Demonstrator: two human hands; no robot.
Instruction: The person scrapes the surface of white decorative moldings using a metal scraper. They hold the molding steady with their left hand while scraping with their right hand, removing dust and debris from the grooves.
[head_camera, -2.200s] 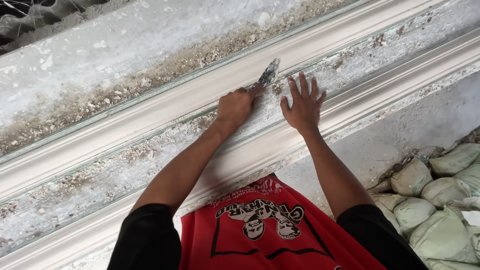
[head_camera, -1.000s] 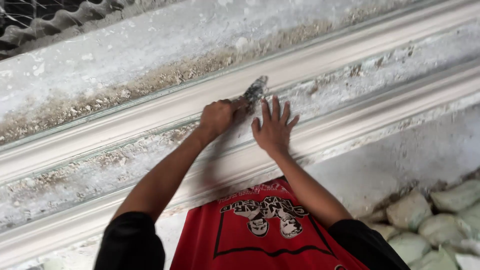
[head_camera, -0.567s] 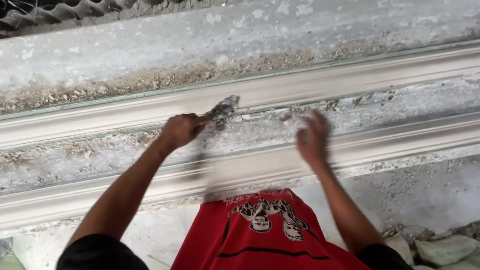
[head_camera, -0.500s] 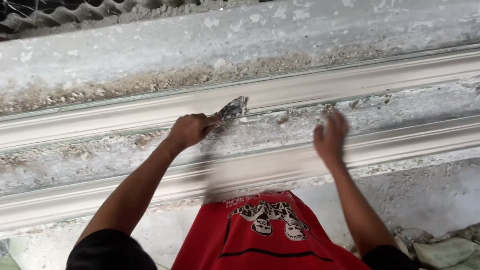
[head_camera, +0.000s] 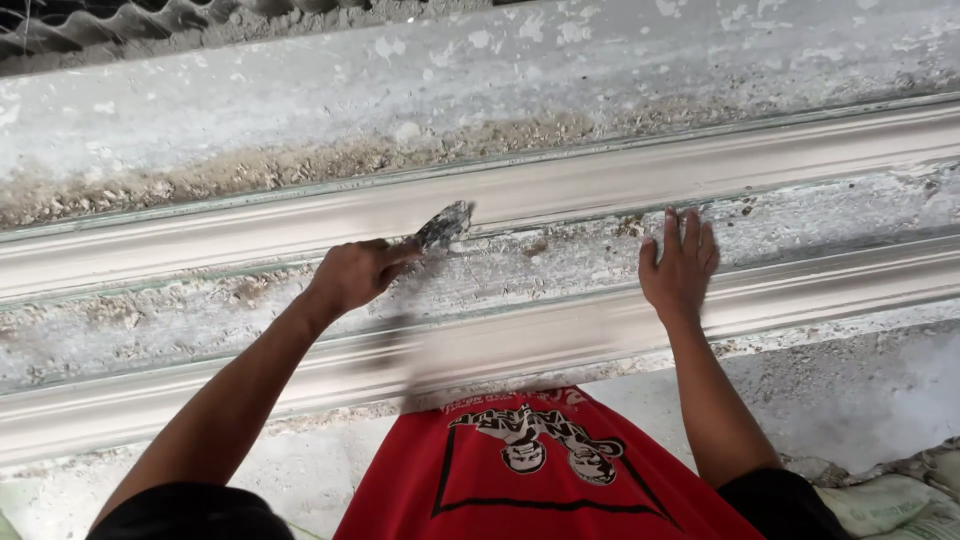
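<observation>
The scraper (head_camera: 443, 224) is in the left hand (head_camera: 352, 276), which is closed around its handle; the blade touches the lower edge of the upper moulding (head_camera: 560, 190). The right hand (head_camera: 678, 268) is open and flat, holding nothing, on the rough strip (head_camera: 560, 262) between the 2 mouldings. The mouldings look smooth, but the strip seems crusted along its whole length, so much scraping probably remains. Sacks (head_camera: 885, 500) lie at the lower right, well apart; nothing blocks the blade.
</observation>
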